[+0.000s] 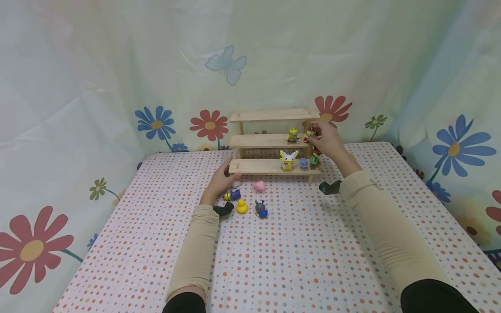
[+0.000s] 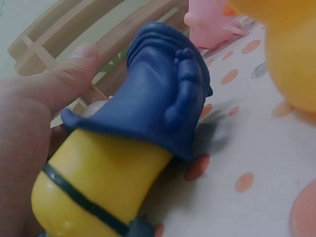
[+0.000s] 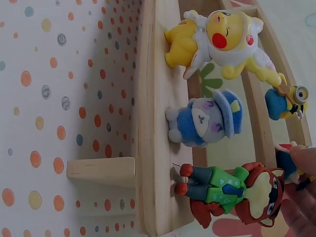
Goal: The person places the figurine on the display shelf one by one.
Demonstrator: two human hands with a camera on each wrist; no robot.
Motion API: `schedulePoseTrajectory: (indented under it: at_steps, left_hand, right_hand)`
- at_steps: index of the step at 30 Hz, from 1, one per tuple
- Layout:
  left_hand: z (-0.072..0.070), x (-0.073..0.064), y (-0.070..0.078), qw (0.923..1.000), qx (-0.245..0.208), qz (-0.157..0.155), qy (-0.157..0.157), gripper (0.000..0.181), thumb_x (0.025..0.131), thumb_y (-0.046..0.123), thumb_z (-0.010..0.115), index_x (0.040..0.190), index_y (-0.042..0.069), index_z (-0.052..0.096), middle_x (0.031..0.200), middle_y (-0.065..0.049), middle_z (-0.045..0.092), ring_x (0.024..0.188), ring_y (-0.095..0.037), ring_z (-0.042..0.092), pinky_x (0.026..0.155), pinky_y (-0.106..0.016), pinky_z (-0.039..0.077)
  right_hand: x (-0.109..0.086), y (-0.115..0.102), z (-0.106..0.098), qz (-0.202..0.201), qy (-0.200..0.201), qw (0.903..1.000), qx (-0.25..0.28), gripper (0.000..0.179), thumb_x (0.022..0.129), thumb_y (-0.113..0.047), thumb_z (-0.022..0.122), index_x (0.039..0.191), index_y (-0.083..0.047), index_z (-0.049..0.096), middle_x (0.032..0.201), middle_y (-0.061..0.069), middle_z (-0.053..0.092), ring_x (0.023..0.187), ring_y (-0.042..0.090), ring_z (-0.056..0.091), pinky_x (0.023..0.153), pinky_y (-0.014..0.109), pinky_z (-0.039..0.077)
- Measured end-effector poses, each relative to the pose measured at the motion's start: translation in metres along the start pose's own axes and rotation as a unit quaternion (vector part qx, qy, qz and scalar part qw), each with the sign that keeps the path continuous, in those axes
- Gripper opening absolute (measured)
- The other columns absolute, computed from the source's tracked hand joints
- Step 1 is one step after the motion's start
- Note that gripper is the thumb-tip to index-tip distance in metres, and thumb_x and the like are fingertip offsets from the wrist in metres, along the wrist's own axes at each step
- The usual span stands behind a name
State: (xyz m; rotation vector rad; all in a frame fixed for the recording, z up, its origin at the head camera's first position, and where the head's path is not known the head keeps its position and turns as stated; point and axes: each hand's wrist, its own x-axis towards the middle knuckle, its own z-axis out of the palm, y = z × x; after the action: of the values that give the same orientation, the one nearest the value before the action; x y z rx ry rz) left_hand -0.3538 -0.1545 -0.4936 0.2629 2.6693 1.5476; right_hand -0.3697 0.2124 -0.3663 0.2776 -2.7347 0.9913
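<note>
At the right end of the wooden shelf (image 1: 256, 141), middle tier: right hand (image 1: 328, 140) has thumb and fingertips pinched on a red-and-blue figurine (image 3: 284, 159), partly hidden by them. From my remote post I cannot tell whether its base bears on the plank. Handling, my guess: light, stiff moulded plastic, slightly slick, not fragile; I'd favour the torso, clear of small projecting parts. It lies at the fingertips, out from the palm, with a minion figure (image 1: 292, 135) beside it toward the shelf's middle. Shelf's left end, bottom tier: left hand (image 1: 220, 181), thumb and forefinger spread apart; contact unclear to me.
</note>
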Motion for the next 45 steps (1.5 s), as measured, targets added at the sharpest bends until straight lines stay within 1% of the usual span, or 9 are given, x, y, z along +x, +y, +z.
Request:
schedulePoseTrajectory:
  at_steps: [8, 12, 19, 24, 27, 29, 32, 38, 45]
  left_hand:
    - [0.001, 0.002, 0.002, 1.0, 0.006, 0.002, 0.002, 0.094, 0.077, 0.065, 0.064, 0.153, 0.031, 0.019, 0.151, -0.01, 0.038, 0.138, -0.027, 0.038, 0.113, -0.044, 0.031]
    - [0.003, 0.003, 0.004, 0.9999, 0.01, 0.002, 0.003, 0.093, 0.077, 0.066, 0.064, 0.152, 0.032, 0.019, 0.151, -0.009, 0.038, 0.137, -0.026, 0.038, 0.113, -0.043, 0.031]
    - [0.007, 0.006, 0.007, 0.9999, 0.001, 0.009, -0.006, 0.094, 0.08, 0.062, 0.064, 0.153, 0.027, 0.018, 0.15, -0.009, 0.038, 0.135, -0.026, 0.041, 0.11, -0.043, 0.035]
    - [0.007, 0.008, 0.007, 0.9999, 0.002, 0.014, -0.008, 0.095, 0.079, 0.063, 0.064, 0.153, 0.027, 0.018, 0.151, -0.009, 0.038, 0.135, -0.026, 0.041, 0.11, -0.044, 0.035]
    - [0.005, 0.008, 0.008, 0.9998, 0.0, 0.019, -0.007, 0.096, 0.078, 0.064, 0.064, 0.153, 0.026, 0.018, 0.151, -0.01, 0.038, 0.136, -0.027, 0.04, 0.11, -0.045, 0.034]
    - [0.004, 0.007, 0.008, 0.9998, 0.001, 0.019, -0.004, 0.097, 0.077, 0.065, 0.064, 0.153, 0.025, 0.018, 0.151, -0.01, 0.038, 0.136, -0.027, 0.04, 0.111, -0.046, 0.034]
    - [0.002, 0.005, 0.007, 0.9999, 0.006, 0.009, -0.002, 0.097, 0.076, 0.067, 0.064, 0.153, 0.029, 0.019, 0.151, -0.009, 0.038, 0.137, -0.026, 0.038, 0.112, -0.045, 0.032]
    - [-0.001, 0.002, 0.01, 1.0, 0.002, 0.007, -0.001, 0.094, 0.078, 0.063, 0.065, 0.153, 0.031, 0.019, 0.152, -0.008, 0.036, 0.139, -0.025, 0.036, 0.114, -0.043, 0.029]
    - [0.001, 0.002, 0.008, 0.9995, -0.015, 0.027, -0.009, 0.093, 0.08, 0.06, 0.065, 0.153, 0.028, 0.017, 0.151, -0.008, 0.037, 0.136, -0.025, 0.04, 0.111, -0.044, 0.035]
  right_hand:
    - [0.006, 0.003, 0.001, -0.005, -0.003, 1.0, 0.0, 0.049, 0.092, -0.012, 0.061, 0.137, -0.007, 0.043, 0.132, 0.025, 0.05, 0.117, 0.041, 0.05, 0.095, 0.056, 0.044]
    - [0.007, 0.008, -0.002, -0.009, -0.009, 0.9999, -0.008, 0.055, 0.092, -0.013, 0.062, 0.141, -0.008, 0.038, 0.13, 0.026, 0.05, 0.118, 0.041, 0.049, 0.094, 0.056, 0.044]
    - [0.001, 0.011, -0.016, -0.013, -0.025, 0.9996, -0.005, 0.072, 0.09, -0.015, 0.065, 0.15, -0.008, 0.025, 0.135, 0.027, 0.045, 0.121, 0.043, 0.045, 0.099, 0.06, 0.038]
    - [-0.01, -0.003, -0.034, 0.013, -0.023, 0.9993, -0.027, 0.082, 0.091, -0.023, 0.063, 0.153, -0.01, 0.012, 0.147, 0.03, 0.03, 0.129, 0.049, 0.035, 0.103, 0.064, 0.031]
    - [-0.022, -0.02, -0.041, 0.022, -0.006, 0.999, -0.039, 0.079, 0.092, -0.026, 0.061, 0.153, -0.012, 0.013, 0.149, 0.028, 0.028, 0.132, 0.049, 0.032, 0.105, 0.065, 0.029]
    - [-0.033, -0.037, -0.039, 0.008, 0.003, 0.9989, -0.045, 0.073, 0.092, -0.025, 0.061, 0.152, -0.011, 0.021, 0.146, 0.027, 0.033, 0.131, 0.046, 0.034, 0.104, 0.064, 0.03]
    - [-0.054, -0.067, -0.029, -0.033, -0.017, 0.9978, -0.055, 0.063, 0.093, -0.026, 0.06, 0.147, -0.009, 0.033, 0.14, 0.024, 0.04, 0.126, 0.042, 0.04, 0.101, 0.06, 0.036]
    - [-0.102, -0.126, 0.013, -0.126, -0.12, 0.9823, -0.07, 0.053, 0.093, -0.032, 0.061, 0.141, -0.015, 0.045, 0.138, 0.017, 0.044, 0.118, 0.034, 0.051, 0.096, 0.052, 0.045]
    - [-0.141, -0.146, 0.072, -0.226, -0.16, 0.9545, -0.111, 0.05, 0.091, -0.032, 0.064, 0.137, -0.016, 0.052, 0.126, 0.007, 0.055, 0.103, 0.019, 0.058, 0.081, 0.033, 0.052]
